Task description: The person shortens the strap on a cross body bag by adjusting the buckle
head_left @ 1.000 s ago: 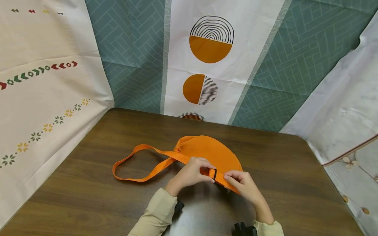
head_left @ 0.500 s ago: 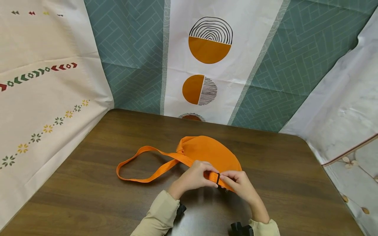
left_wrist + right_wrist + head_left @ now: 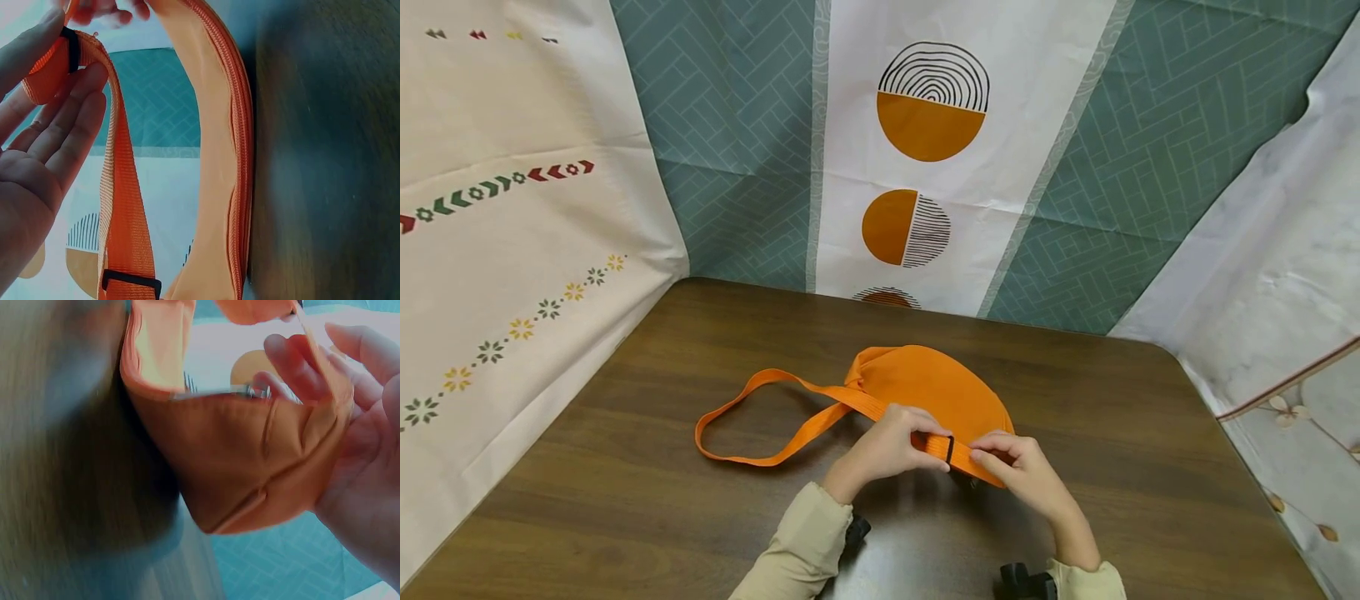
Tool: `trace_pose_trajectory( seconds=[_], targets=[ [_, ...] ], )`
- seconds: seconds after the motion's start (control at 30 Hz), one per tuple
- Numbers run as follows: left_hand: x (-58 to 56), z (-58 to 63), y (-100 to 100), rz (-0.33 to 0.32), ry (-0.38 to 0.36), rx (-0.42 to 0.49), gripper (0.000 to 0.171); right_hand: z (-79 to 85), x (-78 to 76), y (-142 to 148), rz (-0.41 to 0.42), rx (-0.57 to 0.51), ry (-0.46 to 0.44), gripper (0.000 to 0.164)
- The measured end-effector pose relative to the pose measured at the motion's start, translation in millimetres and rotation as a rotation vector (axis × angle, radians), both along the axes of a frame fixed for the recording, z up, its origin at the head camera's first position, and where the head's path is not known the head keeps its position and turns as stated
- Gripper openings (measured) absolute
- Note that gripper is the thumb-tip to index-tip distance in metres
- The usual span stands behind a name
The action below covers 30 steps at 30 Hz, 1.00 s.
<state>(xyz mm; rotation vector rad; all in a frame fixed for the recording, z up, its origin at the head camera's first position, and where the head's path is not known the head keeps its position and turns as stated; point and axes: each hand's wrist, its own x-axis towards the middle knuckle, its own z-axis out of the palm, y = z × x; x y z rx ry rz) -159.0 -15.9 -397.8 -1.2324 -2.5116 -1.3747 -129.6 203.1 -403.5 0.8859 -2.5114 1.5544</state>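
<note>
An orange waist bag (image 3: 928, 379) with an orange webbing strap (image 3: 805, 431) lies on the table. My left hand (image 3: 887, 450) pinches the strap just left of a black slide buckle (image 3: 951, 450), thumb on one face and fingers on the other. To the right of that buckle, my right hand (image 3: 1030, 475) pinches the strap between thumb and forefinger, close to the bag's end. In the left wrist view a second black buckle (image 3: 131, 282) sits lower on the strap, beside the bag's zipper (image 3: 236, 137). The right wrist view shows the bag's creased end (image 3: 250, 450).
The strap's loop spreads leftward over the brown wooden table (image 3: 625, 467). A patterned cloth (image 3: 745, 150) hangs behind the table's far edge, with pale cloths (image 3: 535, 275) at the sides. Black wrist cameras (image 3: 1026, 581) sit at the sleeves.
My right fingers closed in on the buckle half a second ago, then drew back right along the strap. The strap's loop has shifted slightly right over the second. My left hand keeps its pinch.
</note>
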Motion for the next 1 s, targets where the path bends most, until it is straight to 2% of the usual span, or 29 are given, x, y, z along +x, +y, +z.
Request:
trace_pose_trajectory(
  seconds=[0.47,0.73,1.0],
  targets=[
    [-1.8,-3.1,-1.1,-0.004,-0.032,0.035,0.032,-7.9,-2.6,1.0,0.072,-0.049,0.111,0.019],
    [-1.8,-3.6,4.7,-0.031,-0.031,0.010,0.033,-8.5,-6.0,-3.1,0.108,-0.058,0.120,0.022],
    [-0.9,-2.8,6.3,-0.040,-0.023,0.008,0.035,-4.0,-4.7,-8.6,0.077,-0.036,0.110,0.019]
  ],
)
